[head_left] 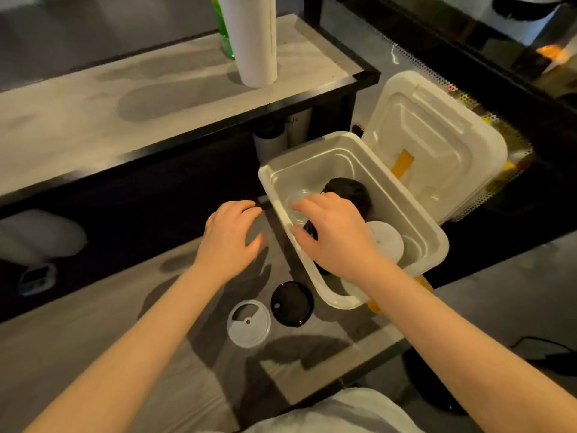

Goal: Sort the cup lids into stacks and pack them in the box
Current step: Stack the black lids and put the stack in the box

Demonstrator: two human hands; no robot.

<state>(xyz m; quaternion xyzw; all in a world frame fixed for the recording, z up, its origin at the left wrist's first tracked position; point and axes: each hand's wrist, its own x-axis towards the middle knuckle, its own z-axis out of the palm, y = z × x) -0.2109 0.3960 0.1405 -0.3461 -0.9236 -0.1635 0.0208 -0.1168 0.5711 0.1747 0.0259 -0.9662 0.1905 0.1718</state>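
A: Where was the right hand (334,235)?

B: It was inside the white box (409,210). Its fingers and thumb were curled around a clear lid (298,206), close to the left wall. I could not tell if it was one lid or several.

A: And the left hand (231,235)?

B: It hovered over the counter (93,339), just beside the box, with fingers loosely bent and holding nothing.

A: What else lay in the box?

B: A black stack (349,190) of lids was at the far side. A white lid (387,243) was nearer, just right of the right hand. The box cover (437,142) stood open behind.

A: Were any lids outside?

B: Two, on the counter before the box: a loose black lid (292,304) and a translucent lid (249,323), near each other but not touching.
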